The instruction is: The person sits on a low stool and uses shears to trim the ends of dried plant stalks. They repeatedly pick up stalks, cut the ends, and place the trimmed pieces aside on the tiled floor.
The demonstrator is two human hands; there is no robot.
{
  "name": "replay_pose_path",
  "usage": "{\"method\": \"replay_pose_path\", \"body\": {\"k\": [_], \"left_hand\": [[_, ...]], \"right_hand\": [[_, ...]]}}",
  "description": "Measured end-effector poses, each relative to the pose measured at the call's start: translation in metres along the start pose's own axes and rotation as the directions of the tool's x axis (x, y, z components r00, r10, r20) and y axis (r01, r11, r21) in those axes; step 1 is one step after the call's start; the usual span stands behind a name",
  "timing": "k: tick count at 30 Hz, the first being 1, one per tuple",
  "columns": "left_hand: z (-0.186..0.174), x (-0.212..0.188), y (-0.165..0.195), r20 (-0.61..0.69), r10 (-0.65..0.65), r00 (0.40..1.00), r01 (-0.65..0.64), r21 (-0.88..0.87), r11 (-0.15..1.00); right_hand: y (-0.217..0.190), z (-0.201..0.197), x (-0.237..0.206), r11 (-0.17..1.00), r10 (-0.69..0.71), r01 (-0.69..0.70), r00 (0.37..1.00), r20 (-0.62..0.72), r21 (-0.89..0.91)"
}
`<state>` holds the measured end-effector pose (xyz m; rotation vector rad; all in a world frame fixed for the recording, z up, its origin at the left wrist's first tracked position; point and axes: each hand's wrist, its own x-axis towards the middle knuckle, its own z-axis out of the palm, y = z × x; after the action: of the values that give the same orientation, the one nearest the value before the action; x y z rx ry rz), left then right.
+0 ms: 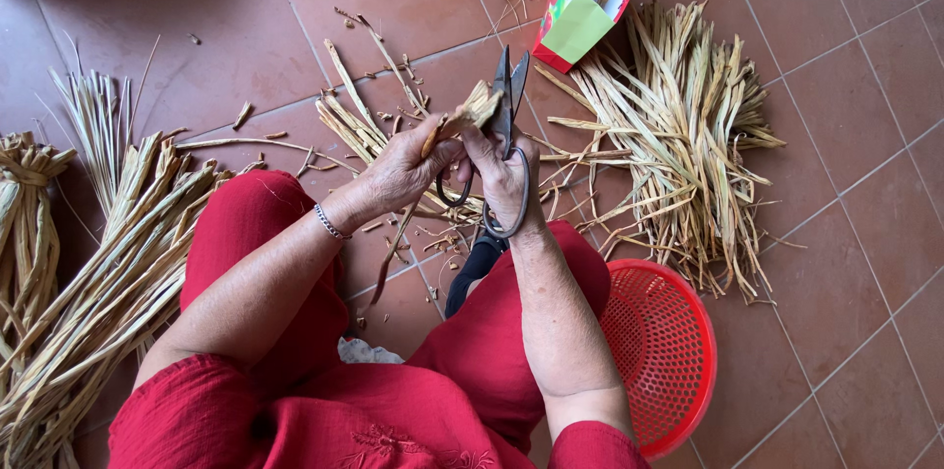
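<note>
A home floor used as a craft workspace: red-brown tiled floor [836,233], heaps of dried straw strips [678,135] beside a red plastic basket [664,361], trimmings scattered beyond it.

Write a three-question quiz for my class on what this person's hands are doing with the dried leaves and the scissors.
1. True or false: the right hand holds the scissors by their looped handles.
2. What does the left hand hold up to the blades?
A. a red basket
B. a strip of dried leaf
C. a paper bag
3. Fill in: the red basket lies on the tiled floor at the person's ____ side.

Key
1. True.
2. B: the dried leaf strip.
3. Right, below the loose pile of trimmed leaves.
</note>
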<state>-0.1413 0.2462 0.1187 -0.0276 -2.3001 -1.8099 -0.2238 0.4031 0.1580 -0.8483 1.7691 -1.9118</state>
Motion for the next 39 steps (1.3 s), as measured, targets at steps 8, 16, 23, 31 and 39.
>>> {"method": "replay_pose_path", "body": {"k": [8,16,23,31,39], "left_hand": [[0.006,0.001,-0.03,-0.209,-0.01,0.978,0.029,0.087,0.996],[-0.008,0.007,-0.04,-0.362,-0.047,0.931,0.012,-0.099,0.995],[0.009,-0.001,-0.01,-0.404,0.232,0.885,-0.047,0.418,0.907],[0.0,-0.004,0.0,-0.049,-0.087,0.995,0.052,-0.491,0.87],[-0.002,0.003,-0.008,-0.225,-0.267,0.937,0.097,-0.568,0.818]], "right_hand": [[0.009,0.005,0.001,0.996,0.034,-0.037,0.999,-0.036,-0.087],[0.006,0.004,-0.008,0.876,-0.189,0.17,0.982,0.003,-0.452],[0.008,0.024,-0.011,0.947,-0.154,0.107,0.979,-0.133,-0.303],[0.001,0.01,-0.006,0.992,-0.051,0.022,0.972,-0.227,-0.125],[0.013,0.008,-0.001,0.997,0.064,-0.07,0.992,-0.105,-0.046]]}}
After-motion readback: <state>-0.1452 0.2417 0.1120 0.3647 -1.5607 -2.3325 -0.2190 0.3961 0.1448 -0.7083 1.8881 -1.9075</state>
